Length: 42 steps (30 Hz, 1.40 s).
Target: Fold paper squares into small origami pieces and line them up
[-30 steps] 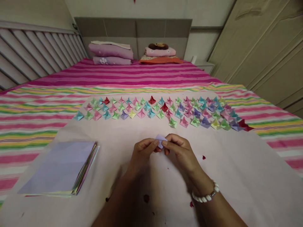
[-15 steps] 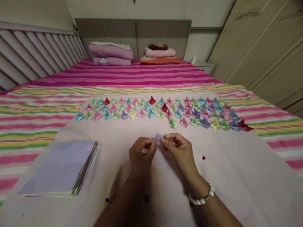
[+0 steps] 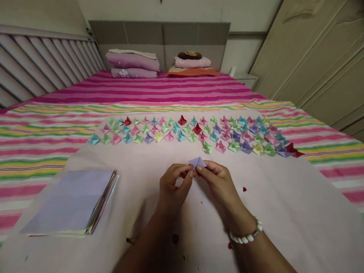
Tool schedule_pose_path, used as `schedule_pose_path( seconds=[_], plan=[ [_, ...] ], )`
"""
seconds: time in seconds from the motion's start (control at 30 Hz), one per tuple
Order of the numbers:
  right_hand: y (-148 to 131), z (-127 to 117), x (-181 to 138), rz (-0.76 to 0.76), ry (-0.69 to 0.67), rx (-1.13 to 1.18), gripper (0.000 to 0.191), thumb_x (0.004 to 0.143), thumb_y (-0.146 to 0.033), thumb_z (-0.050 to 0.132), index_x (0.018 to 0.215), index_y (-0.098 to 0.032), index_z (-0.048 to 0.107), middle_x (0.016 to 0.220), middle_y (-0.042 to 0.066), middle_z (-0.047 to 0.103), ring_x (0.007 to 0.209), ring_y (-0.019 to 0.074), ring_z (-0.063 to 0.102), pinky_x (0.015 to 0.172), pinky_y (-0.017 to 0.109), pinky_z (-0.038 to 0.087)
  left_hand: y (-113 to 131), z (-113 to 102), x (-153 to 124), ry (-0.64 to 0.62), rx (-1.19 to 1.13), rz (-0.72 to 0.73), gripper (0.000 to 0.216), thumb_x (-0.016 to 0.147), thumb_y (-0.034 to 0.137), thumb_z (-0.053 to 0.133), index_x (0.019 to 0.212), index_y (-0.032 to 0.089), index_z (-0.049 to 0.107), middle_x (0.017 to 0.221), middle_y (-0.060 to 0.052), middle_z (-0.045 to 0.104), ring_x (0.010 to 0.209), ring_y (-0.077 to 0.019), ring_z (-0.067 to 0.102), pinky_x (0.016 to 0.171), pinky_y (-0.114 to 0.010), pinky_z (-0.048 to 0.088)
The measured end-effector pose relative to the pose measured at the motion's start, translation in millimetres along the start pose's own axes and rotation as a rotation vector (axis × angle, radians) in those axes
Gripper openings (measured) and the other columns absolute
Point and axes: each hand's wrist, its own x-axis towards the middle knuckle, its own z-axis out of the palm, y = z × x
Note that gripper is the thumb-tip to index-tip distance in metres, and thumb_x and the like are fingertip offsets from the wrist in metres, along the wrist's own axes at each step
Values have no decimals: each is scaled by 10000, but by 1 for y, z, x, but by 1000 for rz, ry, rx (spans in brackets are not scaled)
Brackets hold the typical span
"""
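Observation:
My left hand [image 3: 173, 185] and my right hand [image 3: 218, 184] meet over the pale pink sheet [image 3: 284, 212], fingertips pinched together on a small folded lilac paper piece [image 3: 196, 162]. Its pointed top sticks up above my fingers. A white bead bracelet [image 3: 247, 235] circles my right wrist. Just beyond my hands lie rows of several small folded paper shapes [image 3: 193, 132] in pink, green, blue, purple and red. The nearest of them is a green one [image 3: 207, 147].
A stack of coloured paper squares [image 3: 72, 201], lilac on top, lies at my left. The sheet rests on a bed with a striped cover [image 3: 42, 136]. Folded bedding and pillows [image 3: 133, 62] sit by the headboard. A wardrobe [image 3: 318, 57] stands at the right.
My hands have stayed in the same spot while working the lilac piece. It now shows a clear triangular point above my fingertips, and my fingers have closed tighter together on it.

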Motion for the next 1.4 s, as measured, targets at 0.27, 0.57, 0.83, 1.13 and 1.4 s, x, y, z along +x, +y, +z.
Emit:
schedule_pose_path(
  seconds=[0.27,0.57,0.83,1.13,1.4],
  plan=[
    [-3,2,0,53,-36,-11,167,645,-326,782,711,-182,727,599,10,662,578,147,584,602,285,476,-2,-5,8,-72,-319,-399,212,688,286,738,868,174,730,771,-24,682,716,-147,616,683,-273,492],
    [-2,0,-1,72,5,82,127,640,-232,745,747,-182,697,528,-8,659,477,136,590,530,264,471,6,-7,7,-98,-349,-476,92,689,248,736,739,170,736,573,17,640,571,-105,560,572,-228,438],
    [-3,1,-1,63,42,52,49,616,-161,689,619,-184,646,482,-14,641,435,119,550,488,238,429,7,-6,6,-165,-376,-439,116,682,230,744,786,179,743,636,2,669,613,-119,578,618,-248,462],
    [-4,3,-4,78,32,139,70,621,-133,672,663,-183,699,556,-2,679,491,128,596,552,258,472,-10,-13,3,-223,-419,-351,116,778,156,641,806,226,730,696,25,629,684,-97,549,670,-217,429],
    [1,1,-1,57,20,79,80,620,-134,666,666,-184,708,510,-8,665,477,123,593,544,252,468,0,-10,6,-188,-399,-413,91,751,239,700,696,169,679,658,13,640,639,-102,562,635,-227,431]
  ],
)
